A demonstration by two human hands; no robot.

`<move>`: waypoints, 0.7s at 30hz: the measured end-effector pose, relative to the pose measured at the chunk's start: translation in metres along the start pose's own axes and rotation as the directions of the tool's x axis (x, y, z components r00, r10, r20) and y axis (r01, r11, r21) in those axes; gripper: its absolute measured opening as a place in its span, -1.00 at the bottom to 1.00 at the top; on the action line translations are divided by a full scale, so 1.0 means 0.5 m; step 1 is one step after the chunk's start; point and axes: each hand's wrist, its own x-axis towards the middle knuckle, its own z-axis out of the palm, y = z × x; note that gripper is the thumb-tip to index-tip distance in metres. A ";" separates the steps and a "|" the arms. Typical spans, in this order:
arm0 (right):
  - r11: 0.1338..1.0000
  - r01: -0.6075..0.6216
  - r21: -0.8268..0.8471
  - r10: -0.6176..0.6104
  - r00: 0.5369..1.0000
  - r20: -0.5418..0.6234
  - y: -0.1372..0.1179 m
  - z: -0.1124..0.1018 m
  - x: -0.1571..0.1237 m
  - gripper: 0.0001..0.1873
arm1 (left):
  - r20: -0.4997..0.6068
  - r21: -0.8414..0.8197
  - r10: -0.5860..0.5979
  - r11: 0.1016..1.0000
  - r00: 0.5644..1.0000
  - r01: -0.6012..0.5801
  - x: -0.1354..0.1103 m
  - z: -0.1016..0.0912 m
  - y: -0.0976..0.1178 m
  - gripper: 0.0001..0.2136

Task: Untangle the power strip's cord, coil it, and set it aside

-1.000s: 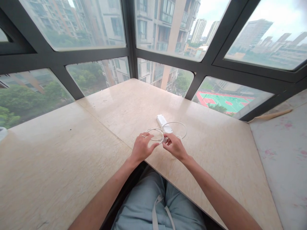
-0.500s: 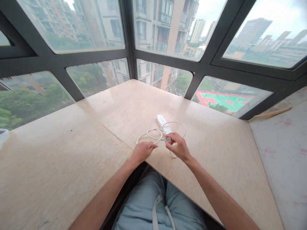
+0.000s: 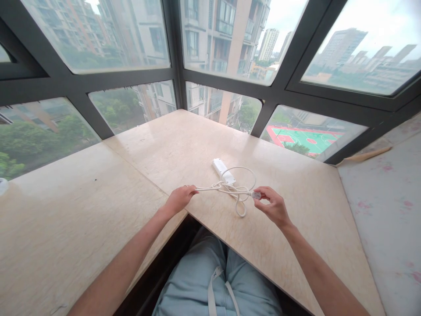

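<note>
A white power strip [image 3: 222,170] lies on the beige stone sill [image 3: 296,197], its white cord [image 3: 237,189] looped beside it. My left hand [image 3: 179,199] is closed on one stretch of the cord at the left. My right hand [image 3: 272,206] pinches the plug end [image 3: 256,194] at the right. Between the two hands the cord is drawn out in a rough line with a knot-like tangle near the strip, and one loop hangs toward me.
Dark window frames [image 3: 279,94] and glass close in the sill at the back and sides. A floral-patterned mattress [image 3: 388,197] borders the right. A second beige slab [image 3: 66,210] spreads to the left. My legs in light blue trousers [image 3: 213,281] sit in the gap below.
My hands have moved apart, left hand leftward and right hand rightward, pulling the cord from loose coils into a stretched line between them.
</note>
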 end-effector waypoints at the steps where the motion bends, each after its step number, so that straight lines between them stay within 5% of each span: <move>1: 1.000 -0.019 0.017 0.020 1.000 -0.020 0.008 -0.001 -0.001 -0.77 | -0.010 -0.020 0.001 1.000 1.000 -0.002 0.005 -0.006 -0.007 -0.82; 6: 0.972 -0.166 0.166 0.184 0.978 -0.099 0.042 -0.008 0.012 -0.71 | -0.102 -0.141 -0.026 0.990 0.994 0.011 0.031 -0.032 -0.038 -0.79; 12: 0.937 -0.265 0.226 0.285 0.957 -0.061 0.074 -0.046 0.004 -0.64 | -0.115 -0.331 -0.223 0.928 0.968 0.175 0.043 -0.051 -0.058 -0.76; 16: 0.899 -0.334 0.282 0.362 0.931 -0.051 0.098 -0.052 -0.006 -0.59 | -0.022 -0.594 -0.430 0.732 0.903 0.334 0.036 -0.059 -0.056 -0.69; 21: 0.864 -0.388 0.321 0.404 0.914 0.018 0.108 -0.004 0.020 -0.52 | -0.041 -0.801 -0.583 0.505 0.812 0.322 0.012 -0.101 -0.064 -0.50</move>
